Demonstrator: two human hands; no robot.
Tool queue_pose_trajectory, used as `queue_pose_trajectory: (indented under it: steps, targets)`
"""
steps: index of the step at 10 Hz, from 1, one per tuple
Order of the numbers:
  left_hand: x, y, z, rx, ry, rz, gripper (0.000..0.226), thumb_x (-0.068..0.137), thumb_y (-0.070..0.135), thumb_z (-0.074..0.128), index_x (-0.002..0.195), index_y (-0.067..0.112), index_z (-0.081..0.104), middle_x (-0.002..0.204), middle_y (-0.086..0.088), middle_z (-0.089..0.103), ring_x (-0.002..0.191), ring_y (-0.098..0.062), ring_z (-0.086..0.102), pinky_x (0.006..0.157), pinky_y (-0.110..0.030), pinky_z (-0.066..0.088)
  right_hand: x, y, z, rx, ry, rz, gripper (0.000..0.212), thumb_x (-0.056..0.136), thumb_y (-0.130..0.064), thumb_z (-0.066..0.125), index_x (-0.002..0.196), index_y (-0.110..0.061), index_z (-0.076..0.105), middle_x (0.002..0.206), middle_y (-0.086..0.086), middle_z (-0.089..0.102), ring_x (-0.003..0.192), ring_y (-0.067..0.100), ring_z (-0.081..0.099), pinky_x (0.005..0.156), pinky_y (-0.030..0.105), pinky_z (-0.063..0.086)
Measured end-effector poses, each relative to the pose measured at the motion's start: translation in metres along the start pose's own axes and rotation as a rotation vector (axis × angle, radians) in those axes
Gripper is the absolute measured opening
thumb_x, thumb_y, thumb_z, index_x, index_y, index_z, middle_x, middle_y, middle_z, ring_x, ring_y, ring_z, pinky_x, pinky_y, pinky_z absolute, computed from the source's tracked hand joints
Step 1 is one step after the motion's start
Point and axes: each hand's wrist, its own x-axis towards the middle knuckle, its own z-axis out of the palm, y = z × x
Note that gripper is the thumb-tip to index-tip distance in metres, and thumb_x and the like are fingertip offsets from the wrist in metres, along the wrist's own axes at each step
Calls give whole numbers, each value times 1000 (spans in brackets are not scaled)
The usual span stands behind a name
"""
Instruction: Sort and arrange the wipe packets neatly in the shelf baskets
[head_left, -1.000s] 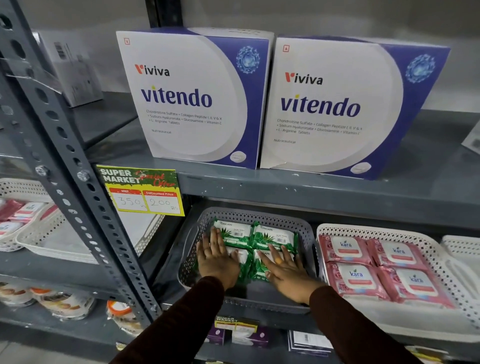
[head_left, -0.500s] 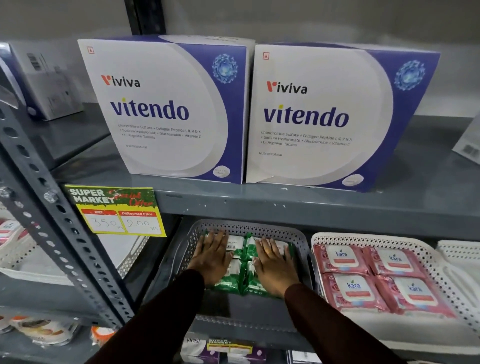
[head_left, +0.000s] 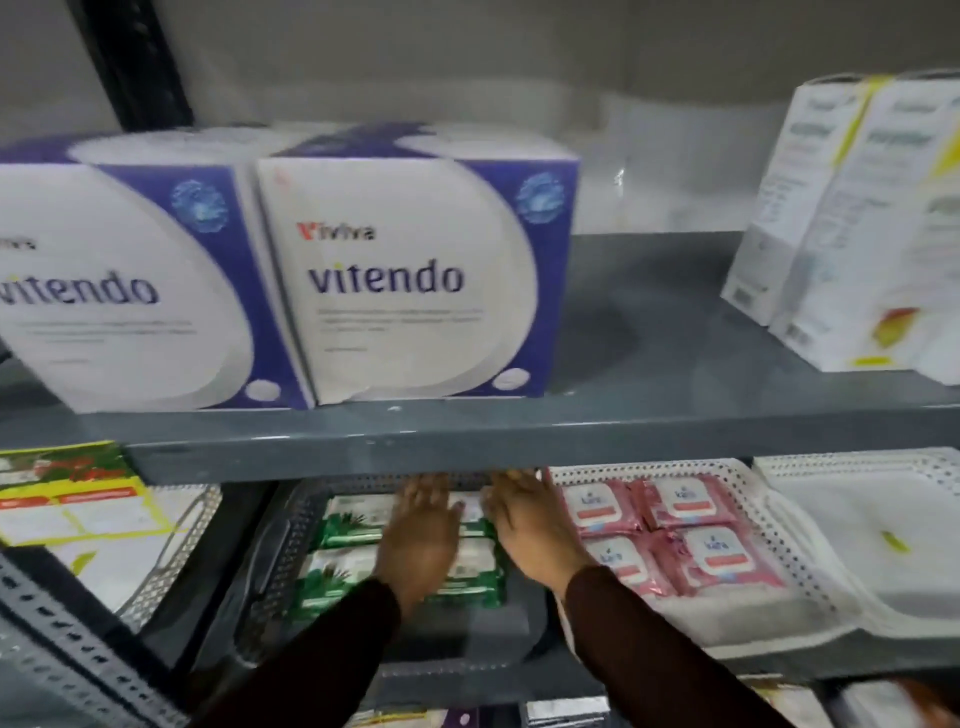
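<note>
We see green wipe packets (head_left: 353, 540) lying flat in a dark grey perforated basket (head_left: 280, 545) on the lower shelf. They sit in rows, long sides running left to right across the basket. Our left hand (head_left: 418, 540) rests palm down on their middle, fingers spread flat and gripping nothing. Our right hand (head_left: 530, 525) lies open just to the right of it, at the packets' right edge, fingers pointing toward the back of the shelf; its fingertips slip under the shelf lip, so contact there is unclear. The packets extend mostly leftward from the left hand, which is the nearer one for squaring them. Just right of the right hand, a white basket (head_left: 737, 473) holds pink wipe packets (head_left: 675, 530) in neat pairs. Above both hands stand blue and white boxes (head_left: 405, 280). The view is blurred.
</note>
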Motion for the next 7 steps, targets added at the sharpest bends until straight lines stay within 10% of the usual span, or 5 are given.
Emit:
queue_pose_trajectory:
  steps: [2, 3, 4, 7]
  targets:
    - [-5, 188, 44, -69, -138, 237, 53, 90, 32, 37, 132, 7, 55, 143, -13, 50, 134, -31, 41, 112, -42, 31, -83, 162, -67, -174, -71, 317, 80, 82, -50, 1, 152, -23, 28, 162, 5, 19, 151, 26, 13, 122, 49, 6]
    - [-5, 210, 74, 1, -224, 81, 58, 102, 33, 23, 151, 4, 12, 157, -10, -5, 140, -28, -12, 117, -45, -10, -99, 210, -71, -272, -152, 354, 85, 78, -60, -8, 153, -33, 22, 164, 2, 13, 151, 24, 0, 120, 50, -1]
    - [6, 209, 85, 1, -391, -9, 60, 104, 39, 16, 152, 12, -8, 147, 1, -29, 138, -24, -29, 113, -47, -15, -96, 231, -61, -286, -210, 247, 97, 73, -70, -27, 154, -35, 14, 163, 1, 9, 143, 19, -17, 118, 43, -11]
    - [6, 217, 105, 161, -379, 70, 62, 101, 44, 7, 149, 14, -16, 156, -11, -22, 141, -35, -23, 116, -52, -13, -101, 244, -39, -224, -261, 338, 62, 96, -54, 9, 152, -36, -8, 153, -6, -23, 151, 29, -6, 116, 61, 7]
